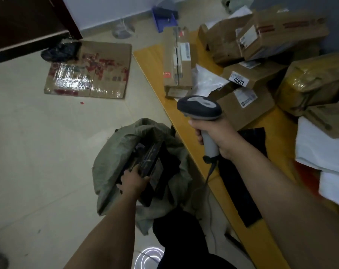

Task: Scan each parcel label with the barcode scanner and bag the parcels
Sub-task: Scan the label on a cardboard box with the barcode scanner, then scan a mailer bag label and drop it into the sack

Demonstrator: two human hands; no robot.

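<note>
Left hand (132,181) is down in the grey-green sack (114,152), with its fingers curled tight round a dark parcel (152,166). The sack sits on the floor, just beside the long edge of the yellow table (153,61), and its mouth gapes wide. The sack's floppy rim folds close around the parcel on the side away from the table.

Right hand (213,133) is up over the table's edge and grips the grey handle of the barcode scanner (200,106). Its cable (209,175) hangs down past the table's edge.

On the table lie many brown boxes. A long box (177,61) lies near the table's edge, past the scanner. A box with a 4003 label (250,74) sits further in, and so does a parcel wrapped in yellow tape (312,80). White soft parcels (323,148) lie on the table by the right arm, and a flat black bag (240,191) lies under that arm. Off the table, on the floor, lies a flat sheet of cardboard (91,70).
</note>
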